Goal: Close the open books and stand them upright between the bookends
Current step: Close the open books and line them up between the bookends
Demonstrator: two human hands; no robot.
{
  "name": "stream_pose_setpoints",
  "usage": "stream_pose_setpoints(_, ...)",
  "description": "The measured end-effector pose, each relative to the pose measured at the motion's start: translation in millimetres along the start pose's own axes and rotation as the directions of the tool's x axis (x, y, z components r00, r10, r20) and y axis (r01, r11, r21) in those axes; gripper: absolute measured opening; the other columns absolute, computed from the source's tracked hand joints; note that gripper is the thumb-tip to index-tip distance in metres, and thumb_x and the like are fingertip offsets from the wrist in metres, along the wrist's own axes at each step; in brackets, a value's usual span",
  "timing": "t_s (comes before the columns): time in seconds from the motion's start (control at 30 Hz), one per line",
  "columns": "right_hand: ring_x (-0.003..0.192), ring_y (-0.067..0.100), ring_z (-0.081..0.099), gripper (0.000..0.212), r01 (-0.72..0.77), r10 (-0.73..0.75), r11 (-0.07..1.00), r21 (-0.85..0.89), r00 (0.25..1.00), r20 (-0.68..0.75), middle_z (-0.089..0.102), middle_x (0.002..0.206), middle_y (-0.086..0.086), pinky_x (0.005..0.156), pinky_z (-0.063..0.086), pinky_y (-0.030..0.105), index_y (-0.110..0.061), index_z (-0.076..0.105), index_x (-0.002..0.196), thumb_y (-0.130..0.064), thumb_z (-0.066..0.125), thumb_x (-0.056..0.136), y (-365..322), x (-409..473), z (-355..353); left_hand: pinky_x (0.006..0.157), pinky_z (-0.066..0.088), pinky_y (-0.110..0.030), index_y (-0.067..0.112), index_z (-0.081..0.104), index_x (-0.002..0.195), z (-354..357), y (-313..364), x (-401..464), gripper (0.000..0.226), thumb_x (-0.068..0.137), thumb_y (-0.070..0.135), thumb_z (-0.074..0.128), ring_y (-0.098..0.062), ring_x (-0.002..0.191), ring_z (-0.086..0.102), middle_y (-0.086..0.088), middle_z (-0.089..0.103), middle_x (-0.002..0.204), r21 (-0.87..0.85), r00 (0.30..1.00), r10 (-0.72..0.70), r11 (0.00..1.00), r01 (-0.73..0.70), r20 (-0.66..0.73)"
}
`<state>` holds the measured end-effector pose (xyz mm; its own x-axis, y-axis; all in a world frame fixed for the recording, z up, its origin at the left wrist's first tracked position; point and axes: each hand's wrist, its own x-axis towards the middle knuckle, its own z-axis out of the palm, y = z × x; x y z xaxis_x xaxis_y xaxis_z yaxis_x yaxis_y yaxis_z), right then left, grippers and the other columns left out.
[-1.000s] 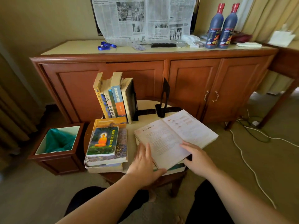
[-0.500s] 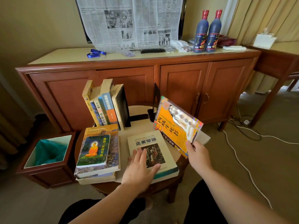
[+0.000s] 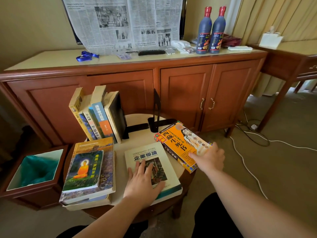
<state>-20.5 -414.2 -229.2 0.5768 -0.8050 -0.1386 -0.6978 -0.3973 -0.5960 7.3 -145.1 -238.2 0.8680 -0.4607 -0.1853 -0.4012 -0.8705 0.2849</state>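
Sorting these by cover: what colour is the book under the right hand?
Bright orange, with black characters, on the book under the right hand; head view.

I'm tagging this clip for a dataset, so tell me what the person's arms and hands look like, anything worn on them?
Both forearms are bare as far as the frame shows: no sleeves, watch or bracelets. The left hand and right hand wear no gloves, and no rings show. Dark trousers cover the legs below.

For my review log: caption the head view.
Left hand flat on cream book; right hand holds closed orange book.
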Motion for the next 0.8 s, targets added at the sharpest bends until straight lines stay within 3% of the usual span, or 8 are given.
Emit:
stream_pose_setpoints(0.13, 0.139, 0.034, 0.04, 0.11, 0.099, -0.083, 0.937, -0.334, 0.995, 0.062, 0.044, 0.147, 0.014, 0.111, 0.039, 0.052, -0.016, 0.045, 0.146, -0.091, 0.063, 0.067, -14.3, 25.8, -7.5, 0.124, -0.02, -0.051, 0.029, -0.001, 0.168, -1.7, 3.8, 14.5, 0.095, 0.096, 0.079, 0.035, -0.022, 0.157, -0.027, 0.001, -0.018, 0.174, -0.008, 1.0, 0.008, 1.0, -0.008, 0.01)
stream_pose_setpoints(0.23, 0.132, 0.033, 0.05, 0.112, 0.141, -0.08, 0.909, -0.391, 0.982, 0.17, 0.053, 0.139, 0.009, 0.11, 0.041, 0.055, -0.018, 0.047, 0.14, -0.098, 0.058, 0.062, -21.2, 50.0, -7.1, 0.124, -0.02, -0.054, 0.032, -0.004, 0.167, -0.9, 7.7, 28.5, 0.096, 0.094, 0.081, 0.034, -0.022, 0.155, -0.029, 0.002, -0.02, 0.173, -0.005, 1.0, 0.008, 1.0, -0.008, 0.015)
stream_pose_setpoints(0.33, 0.11, 0.027, 0.061, 0.109, 0.148, -0.054, 0.938, -0.312, 0.956, 0.288, 0.061, 0.123, 0.006, 0.089, 0.055, 0.044, -0.018, 0.048, 0.128, -0.094, 0.069, 0.054, -25.6, 68.1, -12.2, 0.125, -0.018, -0.056, 0.033, -0.005, 0.167, -1.1, 9.7, 39.2, 0.096, 0.094, 0.082, 0.033, -0.022, 0.155, -0.029, 0.002, -0.02, 0.173, 0.0, 1.0, 0.013, 1.0, -0.013, 0.015)
stream_pose_setpoints(0.47, 0.138, 0.033, 0.05, 0.132, 0.16, -0.023, 0.93, -0.332, 0.924, 0.381, 0.05, 0.153, 0.01, 0.1, 0.048, 0.045, -0.012, 0.037, 0.155, -0.085, 0.081, 0.054, -34.9, 81.0, -27.8, 0.125, -0.019, -0.055, 0.034, -0.009, 0.166, 1.3, 10.7, 41.1, 0.095, 0.094, 0.083, 0.027, -0.023, 0.154, -0.031, 0.002, -0.024, 0.172, 0.041, 1.0, 0.009, 0.999, -0.009, 0.013)
stream_pose_setpoints(0.53, 0.126, 0.03, 0.056, 0.117, 0.18, -0.026, 0.922, -0.344, 0.913, 0.407, 0.056, 0.144, 0.01, 0.095, 0.05, 0.042, -0.013, 0.05, 0.145, -0.08, 0.084, 0.056, -37.2, 81.1, -33.1, 0.126, -0.018, -0.056, 0.034, -0.011, 0.166, 2.0, 11.1, 40.9, 0.095, 0.093, 0.084, 0.024, -0.022, 0.153, -0.034, 0.002, -0.026, 0.171, 0.056, 1.0, 0.004, 0.998, -0.005, 0.019)
stream_pose_setpoints(0.63, 0.095, 0.019, 0.06, 0.077, 0.218, -0.118, 0.95, -0.224, 0.914, 0.389, 0.066, 0.113, 0.002, 0.073, 0.049, 0.033, -0.017, 0.058, 0.109, -0.069, 0.089, 0.061, -33.3, 75.0, -39.0, 0.126, -0.018, -0.056, 0.034, -0.01, 0.166, 1.8, 11.0, 41.1, 0.094, 0.093, 0.084, 0.024, -0.023, 0.153, -0.034, 0.001, -0.026, 0.171, 0.057, 1.0, 0.006, 0.998, -0.008, 0.023)
stream_pose_setpoints(0.7, 0.086, 0.011, 0.062, 0.067, 0.214, -0.169, 0.972, -0.098, 0.925, 0.339, 0.068, 0.103, -0.003, 0.063, 0.047, 0.03, -0.02, 0.061, 0.103, -0.063, 0.092, 0.062, -26.5, 67.7, -38.4, 0.126, -0.017, -0.055, 0.034, -0.008, 0.167, 0.8, 10.6, 40.3, 0.094, 0.094, 0.083, 0.026, -0.023, 0.154, -0.031, 0.001, -0.024, 0.172, 0.046, 1.0, 0.011, 0.999, -0.012, 0.024)
stream_pose_setpoints(0.8, 0.091, 0.012, 0.067, 0.069, 0.194, -0.21, 0.977, 0.091, 0.953, 0.218, 0.071, 0.104, -0.005, 0.067, 0.053, 0.03, -0.022, 0.065, 0.107, -0.062, 0.093, 0.06, -17.5, 51.6, -37.9, 0.126, -0.017, -0.055, 0.033, -0.001, 0.167, -4.2, 12.8, 40.5, 0.095, 0.094, 0.08, 0.037, -0.023, 0.157, -0.026, 0.0, -0.017, 0.174, -0.034, 1.0, 0.0, 0.999, 0.001, 0.022)
